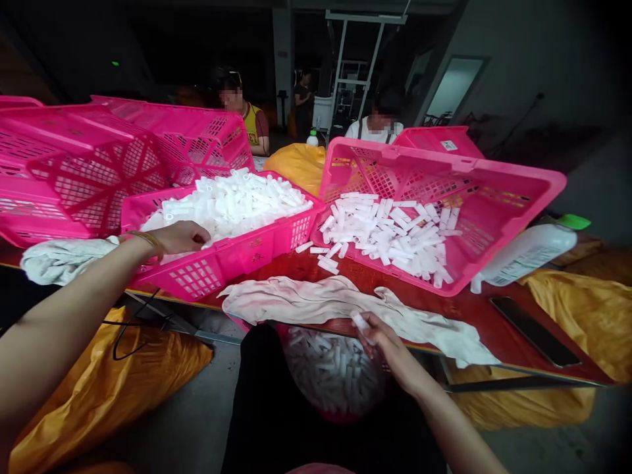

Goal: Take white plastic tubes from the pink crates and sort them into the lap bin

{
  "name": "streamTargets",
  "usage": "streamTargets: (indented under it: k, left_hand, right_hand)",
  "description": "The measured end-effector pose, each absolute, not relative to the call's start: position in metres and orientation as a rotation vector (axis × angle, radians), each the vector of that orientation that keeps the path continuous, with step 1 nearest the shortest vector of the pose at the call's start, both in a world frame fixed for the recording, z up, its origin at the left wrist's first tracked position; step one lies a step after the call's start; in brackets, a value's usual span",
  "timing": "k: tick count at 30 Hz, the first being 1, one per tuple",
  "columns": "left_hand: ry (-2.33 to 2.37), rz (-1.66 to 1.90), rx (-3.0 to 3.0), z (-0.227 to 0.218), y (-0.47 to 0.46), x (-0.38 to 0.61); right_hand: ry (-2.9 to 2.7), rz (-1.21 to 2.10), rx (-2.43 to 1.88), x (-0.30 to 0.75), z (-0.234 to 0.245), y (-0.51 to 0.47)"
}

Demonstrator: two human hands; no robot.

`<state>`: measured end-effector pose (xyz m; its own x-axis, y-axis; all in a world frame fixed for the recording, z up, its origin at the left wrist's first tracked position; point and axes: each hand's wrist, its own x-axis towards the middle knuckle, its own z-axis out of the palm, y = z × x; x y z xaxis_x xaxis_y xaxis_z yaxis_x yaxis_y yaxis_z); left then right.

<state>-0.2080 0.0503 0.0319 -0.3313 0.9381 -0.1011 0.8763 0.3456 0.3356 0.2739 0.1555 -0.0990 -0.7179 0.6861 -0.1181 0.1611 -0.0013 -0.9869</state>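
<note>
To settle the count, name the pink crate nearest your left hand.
The heaped crate at the left hand, piled with white tubes; the tilted crate to its right holds only a thin layer.

We look out from the person's head, forward and down toward 12 o'clock, close above the table [494, 329], with the left hand [180, 238] and right hand [390, 349] near.

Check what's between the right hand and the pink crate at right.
Head view: a crumpled white cloth and red tabletop lie between the right hand and the pink crate.
</note>
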Motion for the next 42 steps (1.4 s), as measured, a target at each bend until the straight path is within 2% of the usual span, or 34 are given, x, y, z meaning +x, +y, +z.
streamTargets:
  k: [4, 11, 17, 19, 22, 27, 30, 34, 36, 38, 42]
  left_hand:
    - [2.405, 0.317, 1.694, 0.032, 0.052, -0.213]
    - [2.399, 0.312, 1.842, 0.043, 0.042, -0.206]
    - [2.897, 0.781, 1.607, 0.053, 0.026, -0.131]
    - [2.675, 1.019, 1.671, 0.033, 0.019, -0.079]
    - [2.144, 1.025, 1.843, -0.019, 0.011, 0.005]
    - [1.856, 1.373, 1.834, -0.091, 0.015, 0.085]
    - [1.713, 1.306, 1.971, -0.099, 0.019, 0.096]
    - [1.664, 1.039, 1.908, -0.095, 0.019, 0.104]
    - [1.641, 1.032, 1.775, -0.096, 0.019, 0.109]
    - [1.566, 1.125, 1.592, -0.099, 0.018, 0.109]
    - [1.448, 1.199, 1.495, -0.104, 0.014, 0.096]
  right_hand:
    - [-1.836, 1.800, -1.029, 0.299, -0.106, 0.132]
    - [-1.747, 1.882, -1.011, 0.313, -0.117, 0.127]
    - [-1.833, 1.803, -0.846, 0.304, -0.111, 0.116]
    - [-1.870, 1.762, -0.772, 0.296, -0.110, 0.113]
    - [-1.827, 1.852, -0.711, 0.285, -0.109, 0.107]
    - [-1.838, 1.836, -0.628, 0.283, -0.109, 0.098]
    - [-1.977, 1.651, -0.641, 0.285, -0.113, 0.094]
    - [-2.268, 0.965, -0.718, 0.279, -0.123, 0.086]
    - [-2.310, 0.822, -0.713, 0.275, -0.124, 0.083]
    - [-2.285, 0.995, -0.683, 0.274, -0.120, 0.085]
    - [-2.092, 1.637, -0.567, 0.280, -0.108, 0.095]
